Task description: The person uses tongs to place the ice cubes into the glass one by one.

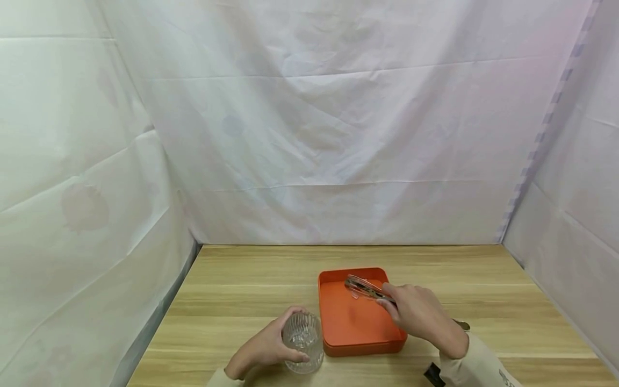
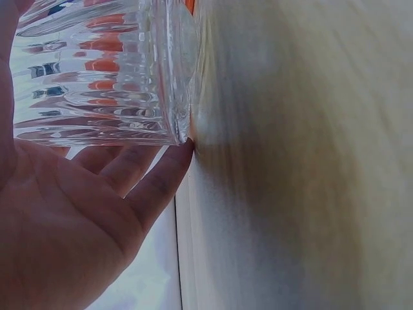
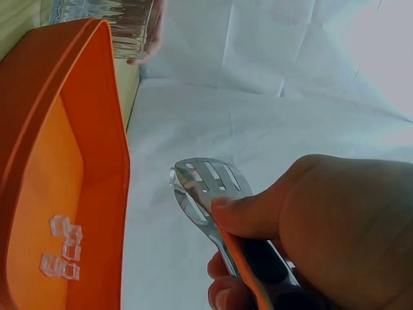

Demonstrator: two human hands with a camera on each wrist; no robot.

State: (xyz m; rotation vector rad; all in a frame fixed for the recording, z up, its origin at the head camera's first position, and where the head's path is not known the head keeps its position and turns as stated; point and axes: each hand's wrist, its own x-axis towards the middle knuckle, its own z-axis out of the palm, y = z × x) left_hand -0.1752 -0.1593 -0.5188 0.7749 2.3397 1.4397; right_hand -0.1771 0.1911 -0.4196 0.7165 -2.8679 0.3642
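Observation:
My left hand (image 1: pixel 271 341) holds a clear ribbed drinking glass (image 1: pixel 304 349), thumb and fingers around its side. The glass stands upright beside the left wall of an orange square tray (image 1: pixel 360 330). My right hand (image 1: pixel 419 312) grips metal tongs (image 1: pixel 365 287) over the tray. In the right wrist view the tongs have slotted heads and dark handle parts, and a small clear cube (image 3: pixel 173 176) shows at their tips. Several more clear cubes (image 3: pixel 62 226) lie on the tray floor. The left wrist view shows the palm (image 2: pixel 71 219) close along the glass, with its base near the wooden tabletop.
A small black object (image 1: pixel 434 374) lies on the wooden table (image 1: pixel 242 279) by the right sleeve. The rounded metal end of another object (image 1: pixel 462 325) shows behind the right wrist. White cloth (image 1: pixel 309 134) hangs at the back and both sides.

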